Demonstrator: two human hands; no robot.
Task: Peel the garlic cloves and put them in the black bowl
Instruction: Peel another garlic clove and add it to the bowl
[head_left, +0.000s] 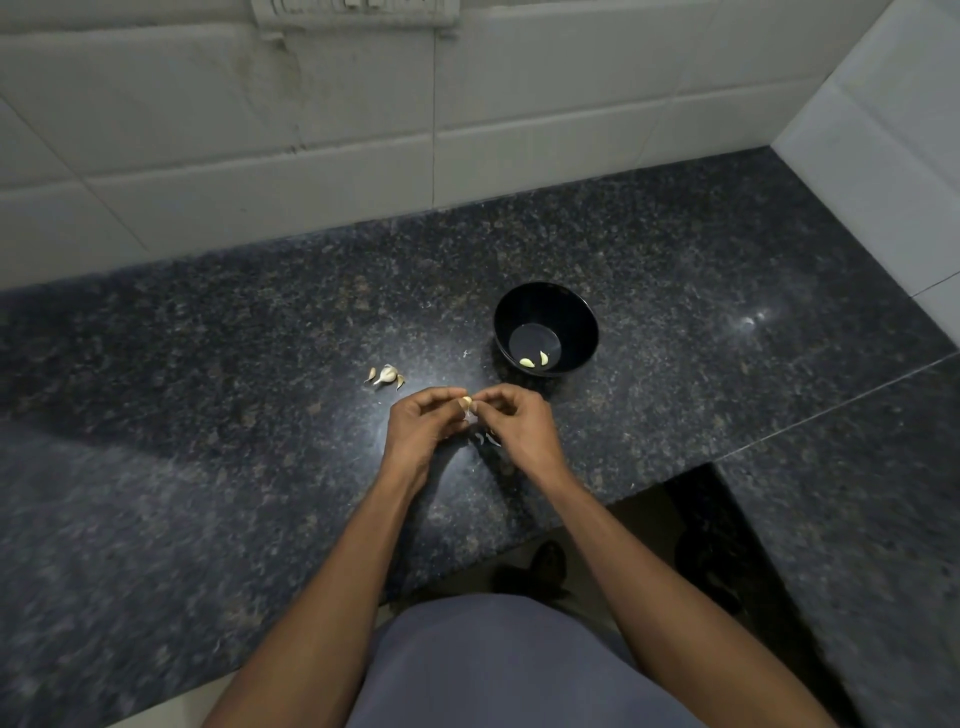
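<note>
Both my hands meet over the dark granite counter (208, 395). My left hand (423, 423) pinches a pale garlic clove (466, 401), and a strip of white skin hangs from it. My right hand (514, 421) pinches the same clove or its skin from the right. Just beyond, to the right, stands the black bowl (582, 312) with two peeled cloves (534, 360) on its bottom. A small cluster of unpeeled garlic cloves (387, 375) lies on the counter left of my hands.
White bits of peel (488, 440) lie on the counter under my right hand. A white tiled wall (363, 130) rises behind the counter and at the right. The counter edge steps back at the lower right, with floor below.
</note>
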